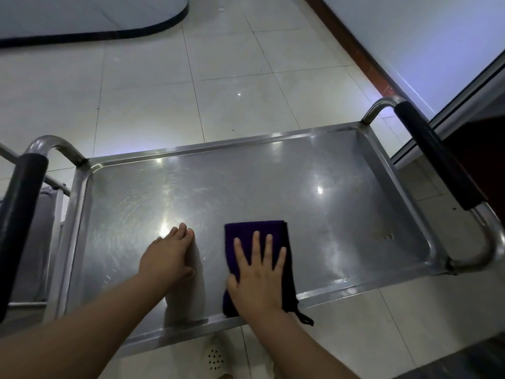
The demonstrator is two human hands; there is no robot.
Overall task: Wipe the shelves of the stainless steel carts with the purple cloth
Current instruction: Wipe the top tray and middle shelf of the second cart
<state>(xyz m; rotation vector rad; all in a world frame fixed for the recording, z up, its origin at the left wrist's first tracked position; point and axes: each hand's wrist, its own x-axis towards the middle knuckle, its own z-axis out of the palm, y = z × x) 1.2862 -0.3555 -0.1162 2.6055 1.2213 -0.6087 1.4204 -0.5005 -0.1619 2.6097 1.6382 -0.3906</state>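
The fingers [269, 253] of the right hand [257, 277] are spread straight and laid flat on the cloth [246, 233], which is pressed against the shelf [273, 187] near its front rim. The cloth is folded into a narrow pad; its near end hangs just over the rim, and a small loop [304, 318] dangles from that corner. The fingers [181, 233] of the left hand [166, 255] are held together and straight, and are rested on the bare steel just beside the cloth, apparently to steady the cart [82, 187]. Nothing is gripped by either hand.

The top shelf is judged to be mid-wipe. Swirled streaks are seen on the left half, while a dull smear [385, 233] is left near the right front corner, well apart from the cloth. A stroke to the right, with flat pressure kept on the pad, is what the next move seems to call for; the corners under the raised rim will need care. A black-sleeved handle [437, 157] is fixed at the right end and another [19, 214] at the left. Any lower shelves are hidden. A tiled floor [191, 77] lies beyond.
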